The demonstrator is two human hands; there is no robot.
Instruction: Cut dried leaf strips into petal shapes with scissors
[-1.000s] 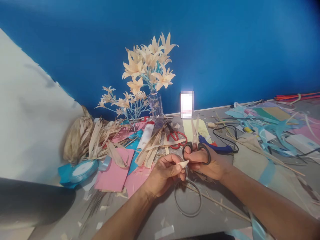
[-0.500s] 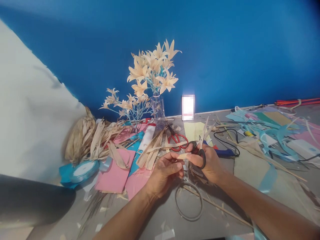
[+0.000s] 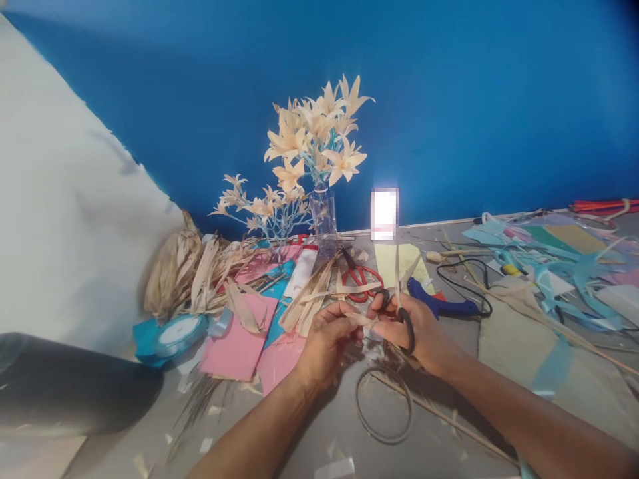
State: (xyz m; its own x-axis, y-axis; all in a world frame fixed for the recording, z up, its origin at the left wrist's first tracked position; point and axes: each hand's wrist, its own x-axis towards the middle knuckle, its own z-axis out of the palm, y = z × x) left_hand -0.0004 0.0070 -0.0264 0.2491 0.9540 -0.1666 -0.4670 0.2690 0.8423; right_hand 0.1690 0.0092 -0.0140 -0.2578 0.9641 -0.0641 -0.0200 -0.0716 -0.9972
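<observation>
A small pale piece of dried husk (image 3: 361, 320) is pinched in the fingers of my left hand (image 3: 324, 346). My right hand (image 3: 422, 336) has black-handled scissors (image 3: 408, 331) hooked in its fingers, blades apart and pointing up and away. The right thumb and fingertips also touch the husk piece's right end. Below both hands a round metal ring (image 3: 357, 403) lies on the grey table. Just beyond them are red-handled scissors (image 3: 357, 293) and a bunch of dried husk strips (image 3: 304, 303).
Husk flowers (image 3: 319, 133) stand in a clear vase (image 3: 324, 223) by the blue wall. At left are pink sheets (image 3: 234, 339), a blue ribbon roll (image 3: 182, 332) and a dark cylinder (image 3: 74, 386). To the right lie a blue glue gun (image 3: 439, 303) and tangled ribbons (image 3: 554, 286).
The scene has shifted slightly right in view. Between my fingers the husk piece has turned, its right end now angled downward. The scissors have tilted, with one blade nearly upright.
</observation>
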